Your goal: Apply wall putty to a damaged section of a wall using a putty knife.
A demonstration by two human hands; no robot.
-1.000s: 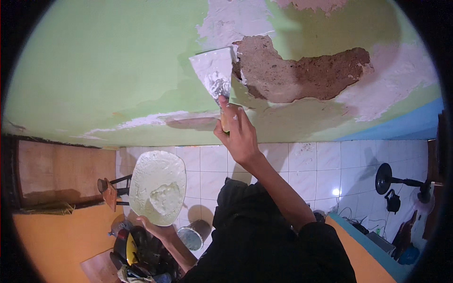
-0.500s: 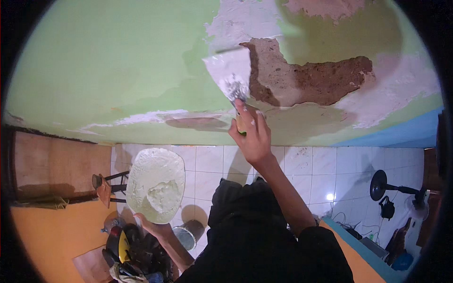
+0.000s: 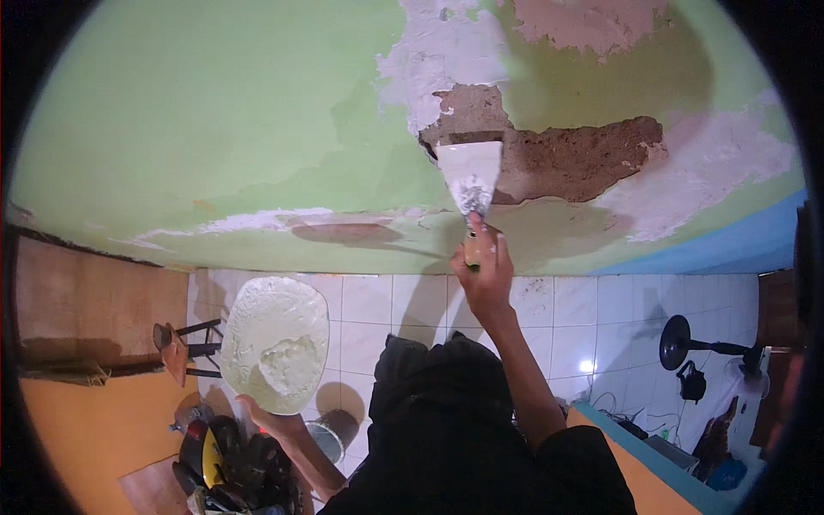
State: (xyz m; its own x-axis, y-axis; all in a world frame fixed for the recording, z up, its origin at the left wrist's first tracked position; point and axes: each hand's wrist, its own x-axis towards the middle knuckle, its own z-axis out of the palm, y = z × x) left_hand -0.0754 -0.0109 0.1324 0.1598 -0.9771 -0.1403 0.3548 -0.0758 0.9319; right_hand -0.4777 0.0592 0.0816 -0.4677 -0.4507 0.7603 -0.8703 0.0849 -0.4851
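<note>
My right hand (image 3: 487,270) grips the handle of a putty knife (image 3: 471,170), its wide blade smeared with white filler. The blade stands over the lower left part of a bare brown patch (image 3: 584,159) in the green wall (image 3: 257,129); whether it touches cannot be told. White filler (image 3: 442,51) covers the wall just above that patch. Low on the left, my left hand (image 3: 270,419) holds up a rounded tray (image 3: 322,330) from its near edge. Pale putty (image 3: 290,365) lies spread and heaped in it. The left fingers are mostly hidden under the tray.
A bucket (image 3: 332,436) stands on the tiled floor (image 3: 421,300) beside my left forearm. A wooden stool (image 3: 178,352) is left of the tray, with a dark and yellow motorbike (image 3: 210,455) nearer. At right are a black fan (image 3: 675,342) and a teal-topped ledge (image 3: 635,446).
My right hand has moved the putty knife down and to the right, from the patch's left edge onto its lower left part. My left hand still holds the tray.
</note>
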